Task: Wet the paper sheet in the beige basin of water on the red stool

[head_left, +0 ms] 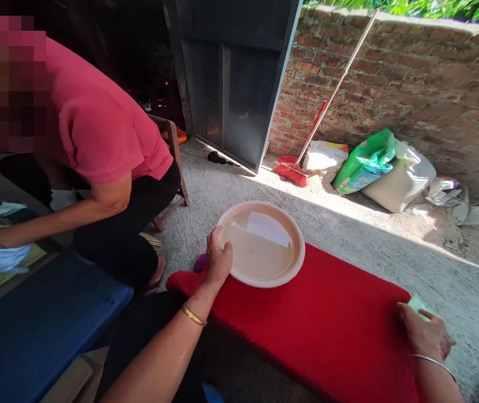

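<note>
My left hand [218,258] is closed on the left rim of a pale pink plastic basin [299,263], thumb on the inner side. Shallow, clear water in the basin reflects the light. Most of the basin rests on a bench covered in red cloth [327,319], with its far side past the bench's back edge. At the right end of the bench, my right hand [428,333] is closed around a pale green block [422,307]. Fingers hide much of the block, and I cannot tell whether it is a sponge or soap.
To the left, a person in a pink shirt [109,123] bends over, a gloved hand [0,252] low down. A blue padded surface [55,319] lies nearby. Behind are a dark metal door [239,84], a red broom [292,172] and sacks [399,173] along a brick wall [424,95].
</note>
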Demonstrator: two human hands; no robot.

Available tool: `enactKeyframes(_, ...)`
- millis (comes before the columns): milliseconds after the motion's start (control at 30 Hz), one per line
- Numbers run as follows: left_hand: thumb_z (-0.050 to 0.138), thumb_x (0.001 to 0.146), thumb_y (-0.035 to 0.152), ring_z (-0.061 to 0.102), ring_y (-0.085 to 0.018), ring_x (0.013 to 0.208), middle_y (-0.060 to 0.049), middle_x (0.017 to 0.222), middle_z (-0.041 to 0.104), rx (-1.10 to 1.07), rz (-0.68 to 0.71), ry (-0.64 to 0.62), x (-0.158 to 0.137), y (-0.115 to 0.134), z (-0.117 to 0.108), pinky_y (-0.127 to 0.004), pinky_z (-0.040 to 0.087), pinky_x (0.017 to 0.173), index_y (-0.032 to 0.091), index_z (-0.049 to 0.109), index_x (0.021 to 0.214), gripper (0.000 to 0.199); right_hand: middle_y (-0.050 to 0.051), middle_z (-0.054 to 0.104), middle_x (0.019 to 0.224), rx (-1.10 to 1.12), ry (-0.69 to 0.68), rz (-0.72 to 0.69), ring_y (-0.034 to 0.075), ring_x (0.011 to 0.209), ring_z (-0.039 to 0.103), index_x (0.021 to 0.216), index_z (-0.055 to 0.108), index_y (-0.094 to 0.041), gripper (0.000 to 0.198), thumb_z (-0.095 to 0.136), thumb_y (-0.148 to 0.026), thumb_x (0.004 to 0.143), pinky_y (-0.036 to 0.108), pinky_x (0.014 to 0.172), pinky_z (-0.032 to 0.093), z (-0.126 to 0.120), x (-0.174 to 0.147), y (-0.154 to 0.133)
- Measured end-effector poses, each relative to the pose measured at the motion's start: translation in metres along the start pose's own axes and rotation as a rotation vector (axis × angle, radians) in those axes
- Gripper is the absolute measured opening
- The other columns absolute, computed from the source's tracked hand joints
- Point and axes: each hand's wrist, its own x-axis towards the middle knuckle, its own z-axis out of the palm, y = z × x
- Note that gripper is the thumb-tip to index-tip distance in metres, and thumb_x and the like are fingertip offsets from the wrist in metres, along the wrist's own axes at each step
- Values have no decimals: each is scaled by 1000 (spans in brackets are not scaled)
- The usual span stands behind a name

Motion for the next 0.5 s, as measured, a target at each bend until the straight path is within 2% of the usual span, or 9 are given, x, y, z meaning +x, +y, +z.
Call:
enactKeyframes(33,56,74,6,58,-26,124,-11,123,63,-3,5,1,0,0,0,-43,41,116,20,62,125,53,29,45,143,-10,-39,34,47,124,56,138,61,-23,72,67,-56,74,56,96,50,5,-11,-12)
enactKeyframes(67,56,74,6,58,-25,124,-10,124,63,-4,8,3,0,0,0,-43,41,116,20,62,125,53,30,41,146,-18,-82,11,47,127,54,141,58,-20,74,66,-54,76,56,99,49,13,-27,-27)
enactKeyframes(133,57,74,6,58,-25,124,-10,124,63,-1,3,3,0,1,0,-42,42,115,20,62,125,52,30,42,144,-33,-157,-147,46,128,53,142,55,-16,73,63,-51,78,57,102,46,35,-68,-59)
enactKeyframes(233,57,75,6,58,-26,123,-11,123,63,19,-20,-8,1,1,-1,-42,42,114,19,61,125,52,18,52,132,7,-284,-417,37,120,57,134,62,-23,63,65,-48,77,50,101,47,74,-127,-97)
enactKeyframes(300,56,75,6,58,-26,123,-12,123,63,34,-32,-15,1,2,-2,-43,43,114,18,61,126,53,10,58,119,59,-387,-599,30,111,61,124,69,-27,55,70,-46,73,42,97,49,95,-154,-107)
enactKeyframes(400,57,75,6,58,-27,125,-12,124,63,44,-39,-19,2,1,-4,-43,42,114,18,60,126,53,2,62,98,137,-512,-800,22,92,64,103,77,-28,43,76,-44,63,32,84,52,105,-164,-105)
enactKeyframes(500,58,75,8,57,-26,126,-10,125,63,29,-35,-24,3,-1,-5,-42,42,115,20,60,126,52,0,64,89,193,-467,-837,20,80,63,95,77,-25,43,76,-48,59,32,75,51,86,-134,-86)
